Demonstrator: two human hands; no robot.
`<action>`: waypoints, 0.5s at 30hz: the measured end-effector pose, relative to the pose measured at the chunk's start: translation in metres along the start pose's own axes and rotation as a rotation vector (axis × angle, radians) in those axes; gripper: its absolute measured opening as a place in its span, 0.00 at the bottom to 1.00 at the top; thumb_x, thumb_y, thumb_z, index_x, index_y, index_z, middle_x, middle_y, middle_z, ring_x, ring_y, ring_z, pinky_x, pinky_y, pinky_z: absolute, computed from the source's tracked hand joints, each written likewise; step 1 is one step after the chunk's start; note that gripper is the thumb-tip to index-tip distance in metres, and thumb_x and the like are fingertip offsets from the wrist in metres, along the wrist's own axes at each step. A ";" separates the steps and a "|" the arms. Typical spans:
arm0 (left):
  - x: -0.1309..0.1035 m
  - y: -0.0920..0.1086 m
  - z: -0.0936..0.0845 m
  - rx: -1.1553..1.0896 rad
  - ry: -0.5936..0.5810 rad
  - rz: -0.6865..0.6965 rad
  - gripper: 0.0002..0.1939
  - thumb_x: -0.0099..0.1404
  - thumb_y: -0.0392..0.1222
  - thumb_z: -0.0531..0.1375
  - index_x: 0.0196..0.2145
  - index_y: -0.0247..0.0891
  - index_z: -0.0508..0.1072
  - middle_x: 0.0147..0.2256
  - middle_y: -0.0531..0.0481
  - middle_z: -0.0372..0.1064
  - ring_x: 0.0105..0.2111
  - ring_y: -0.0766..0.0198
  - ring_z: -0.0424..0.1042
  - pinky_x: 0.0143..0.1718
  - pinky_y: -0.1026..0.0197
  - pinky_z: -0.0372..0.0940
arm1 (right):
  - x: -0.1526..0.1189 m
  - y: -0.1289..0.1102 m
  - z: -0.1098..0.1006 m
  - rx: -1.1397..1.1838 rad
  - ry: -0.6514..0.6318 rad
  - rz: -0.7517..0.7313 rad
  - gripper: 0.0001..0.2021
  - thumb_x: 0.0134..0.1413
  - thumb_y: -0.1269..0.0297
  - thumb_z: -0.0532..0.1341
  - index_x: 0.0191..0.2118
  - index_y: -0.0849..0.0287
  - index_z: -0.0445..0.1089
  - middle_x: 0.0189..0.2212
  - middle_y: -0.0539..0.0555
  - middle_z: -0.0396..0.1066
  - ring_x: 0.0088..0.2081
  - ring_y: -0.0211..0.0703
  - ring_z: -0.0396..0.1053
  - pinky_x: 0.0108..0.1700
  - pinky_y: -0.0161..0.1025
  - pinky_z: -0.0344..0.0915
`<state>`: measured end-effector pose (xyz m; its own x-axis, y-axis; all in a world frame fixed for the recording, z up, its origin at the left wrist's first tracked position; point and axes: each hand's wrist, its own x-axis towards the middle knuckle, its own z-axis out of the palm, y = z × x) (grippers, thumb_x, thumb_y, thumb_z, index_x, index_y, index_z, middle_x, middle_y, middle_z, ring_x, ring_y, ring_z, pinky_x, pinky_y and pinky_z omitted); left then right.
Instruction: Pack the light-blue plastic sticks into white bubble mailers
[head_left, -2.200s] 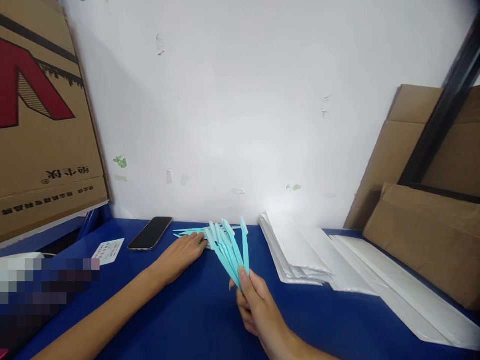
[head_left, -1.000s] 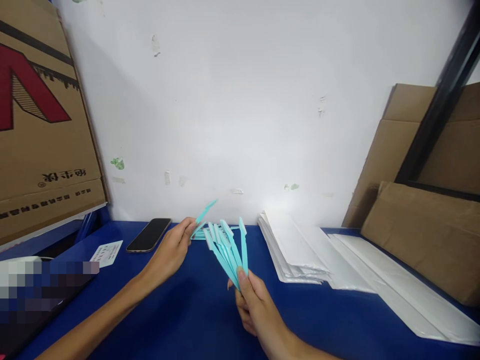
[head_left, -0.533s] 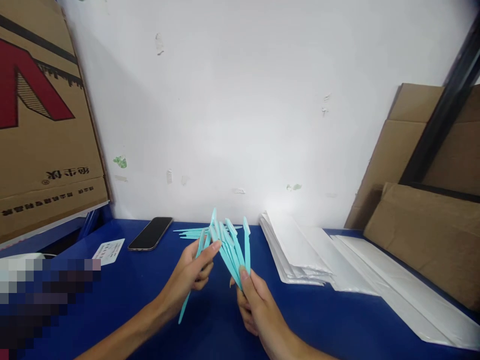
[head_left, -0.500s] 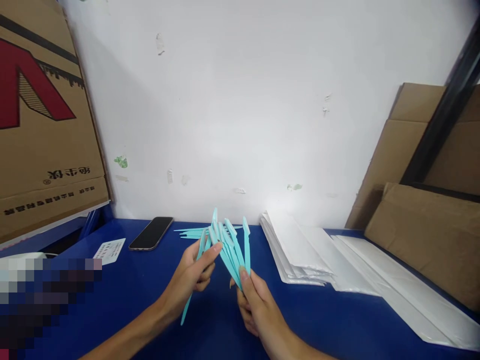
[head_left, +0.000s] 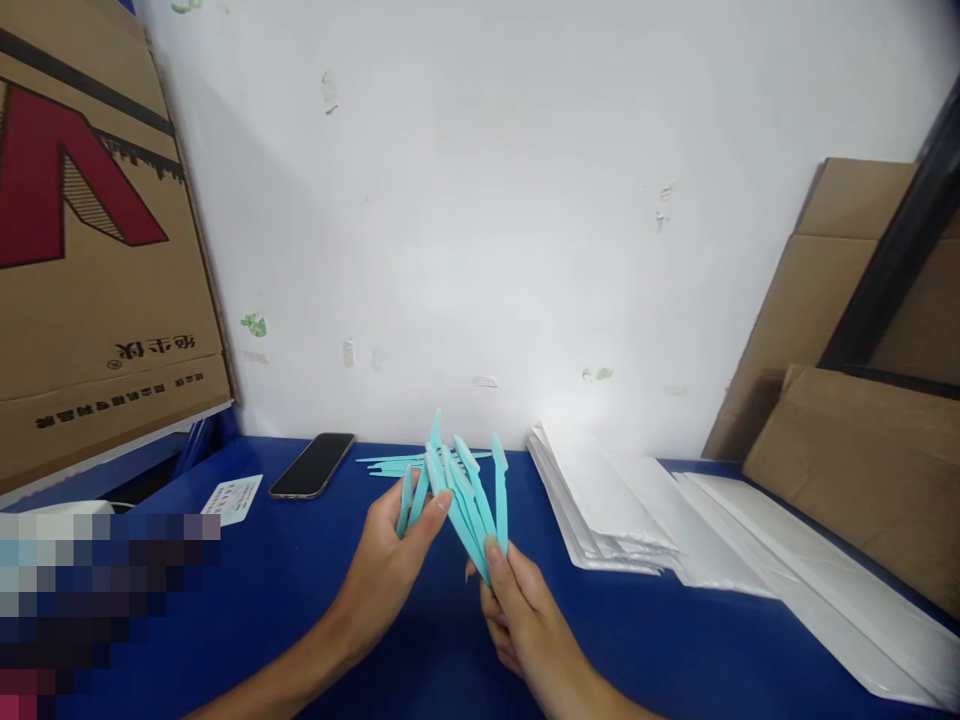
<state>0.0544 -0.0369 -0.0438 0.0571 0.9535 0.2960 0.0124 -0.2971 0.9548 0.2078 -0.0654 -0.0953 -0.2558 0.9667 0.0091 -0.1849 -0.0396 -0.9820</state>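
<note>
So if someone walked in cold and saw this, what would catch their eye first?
Probably the bright turquoise sticks fanned out in the right hand, against the deep blue table. The left hand holds a couple more close beside them. After that, the big red shape on the cardboard box at the far left stands out, then the white envelopes spread on the table's right side.

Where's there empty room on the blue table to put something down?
The blue table is bare between the phone, the card and the left hand, and between the right hand and the white packets. It's crowded by the wall, where turquoise sticks lie behind the left hand.
</note>
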 end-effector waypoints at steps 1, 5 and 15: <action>0.000 0.000 0.000 0.008 0.003 0.011 0.16 0.63 0.53 0.62 0.27 0.41 0.64 0.16 0.61 0.48 0.16 0.70 0.49 0.14 0.67 0.43 | 0.000 0.000 0.000 0.001 -0.001 0.000 0.28 0.57 0.32 0.53 0.38 0.56 0.61 0.20 0.40 0.48 0.17 0.26 0.40 0.16 0.29 0.37; -0.001 -0.001 -0.001 0.020 0.001 0.047 0.17 0.64 0.52 0.62 0.26 0.41 0.63 0.16 0.61 0.49 0.17 0.70 0.51 0.15 0.68 0.45 | 0.000 -0.001 0.000 0.004 -0.011 0.000 0.28 0.58 0.32 0.53 0.38 0.57 0.61 0.20 0.40 0.48 0.17 0.26 0.40 0.16 0.28 0.37; -0.004 0.004 -0.002 0.015 -0.041 0.102 0.15 0.67 0.50 0.61 0.27 0.40 0.64 0.18 0.60 0.52 0.20 0.69 0.57 0.19 0.68 0.54 | 0.000 0.001 -0.001 -0.020 -0.037 -0.026 0.25 0.62 0.35 0.50 0.38 0.56 0.60 0.20 0.40 0.46 0.17 0.27 0.40 0.16 0.27 0.38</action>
<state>0.0521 -0.0417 -0.0415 0.0992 0.9154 0.3900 0.0196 -0.3937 0.9190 0.2089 -0.0655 -0.0965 -0.2864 0.9572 0.0413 -0.1732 -0.0094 -0.9848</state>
